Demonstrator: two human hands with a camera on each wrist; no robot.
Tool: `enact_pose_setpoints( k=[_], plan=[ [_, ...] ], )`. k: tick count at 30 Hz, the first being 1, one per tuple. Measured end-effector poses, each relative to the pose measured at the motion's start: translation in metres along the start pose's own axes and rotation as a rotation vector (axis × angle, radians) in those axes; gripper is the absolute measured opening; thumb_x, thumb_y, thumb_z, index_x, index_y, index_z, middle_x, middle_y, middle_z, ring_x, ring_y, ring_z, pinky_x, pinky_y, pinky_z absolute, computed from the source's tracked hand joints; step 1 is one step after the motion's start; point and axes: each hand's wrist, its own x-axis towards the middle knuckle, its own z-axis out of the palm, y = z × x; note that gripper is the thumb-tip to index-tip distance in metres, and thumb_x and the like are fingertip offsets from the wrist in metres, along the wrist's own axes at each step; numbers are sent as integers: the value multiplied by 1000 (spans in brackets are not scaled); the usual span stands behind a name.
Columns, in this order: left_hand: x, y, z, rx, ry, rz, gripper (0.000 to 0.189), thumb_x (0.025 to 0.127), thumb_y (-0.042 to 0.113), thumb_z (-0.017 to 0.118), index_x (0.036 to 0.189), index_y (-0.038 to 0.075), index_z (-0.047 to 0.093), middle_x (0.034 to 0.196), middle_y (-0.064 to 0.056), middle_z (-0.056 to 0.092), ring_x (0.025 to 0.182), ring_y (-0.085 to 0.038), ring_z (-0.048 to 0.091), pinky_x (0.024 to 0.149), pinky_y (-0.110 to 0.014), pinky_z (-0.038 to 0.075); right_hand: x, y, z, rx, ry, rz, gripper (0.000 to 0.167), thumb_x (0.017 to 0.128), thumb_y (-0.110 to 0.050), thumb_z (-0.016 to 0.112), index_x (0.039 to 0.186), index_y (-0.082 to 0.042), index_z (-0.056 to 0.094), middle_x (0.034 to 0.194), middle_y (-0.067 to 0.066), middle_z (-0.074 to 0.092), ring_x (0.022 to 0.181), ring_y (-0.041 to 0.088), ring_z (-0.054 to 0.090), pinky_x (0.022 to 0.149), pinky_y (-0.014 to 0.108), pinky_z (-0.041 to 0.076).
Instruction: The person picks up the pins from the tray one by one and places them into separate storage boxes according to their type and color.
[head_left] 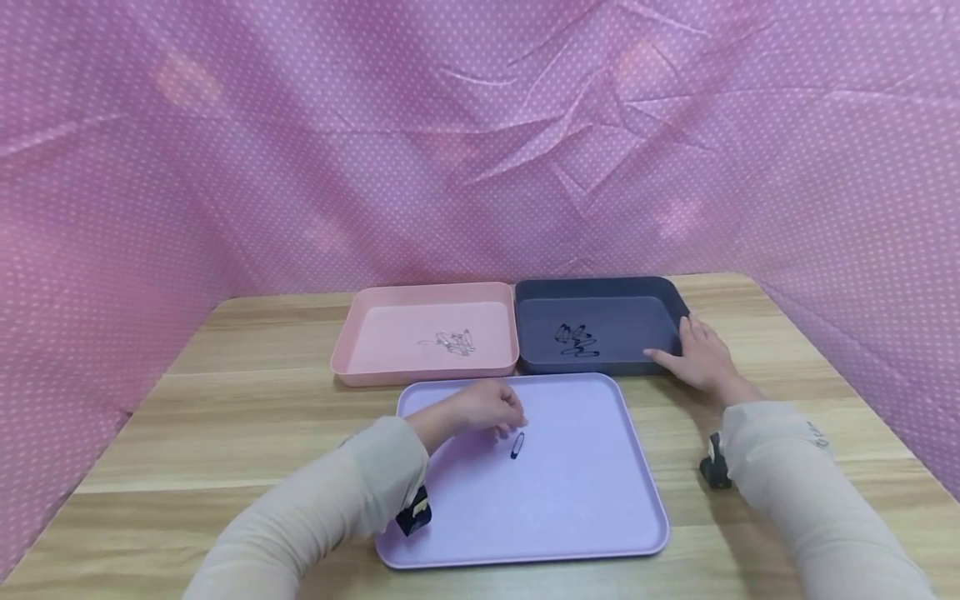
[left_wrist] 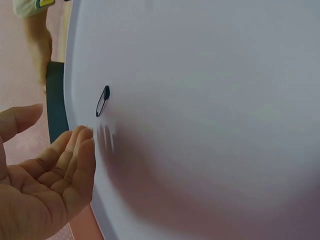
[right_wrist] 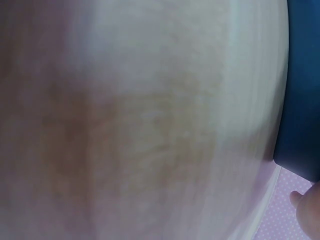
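Observation:
A single black safety pin (head_left: 514, 455) lies on the lilac tray (head_left: 585, 500). Just above it, my left hand (head_left: 483, 406) hovers with loosely bent fingers; in the left wrist view the thumb stands apart and nothing is between thumb and fingers. The pin (left_wrist: 106, 93) lies a little beyond those fingertips. At the near right corner of the dark grey tray (head_left: 600, 288), my right hand (head_left: 703, 358) touches the rim with thumb and fingers spread. Several black safety pins (head_left: 579, 351) lie inside that tray. The right wrist view shows only a bit of the hand (right_wrist: 311, 212).
Left of the dark tray and against it stands a pink tray (head_left: 397, 367) with several silver-coloured safety pins (head_left: 456, 342). Both sit behind the lilac tray on a wooden table (head_left: 225, 417). A pink dotted cloth (head_left: 450, 167) hangs around the back and sides.

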Motion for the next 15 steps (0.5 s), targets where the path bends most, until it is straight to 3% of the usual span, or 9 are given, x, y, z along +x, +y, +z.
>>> enact_pose_setpoints(
  k=[9,15],
  plan=[
    [-8,-3,10,191,11,-38,16,73,17,67,71,4,58,60,-4,56,54,-13,51,50,-23,43,0,-1,-1,-2,-7,6,95,83,-56,38,126,22,4,132,38,-1,119,50,3,96,56,6],
    [-9,-3,19,425,74,2,23,67,19,70,58,6,54,52,-2,51,48,-12,44,50,-22,38,0,0,0,-8,-8,2,95,83,-56,38,126,22,5,131,39,0,119,50,4,97,55,6]
  ],
)
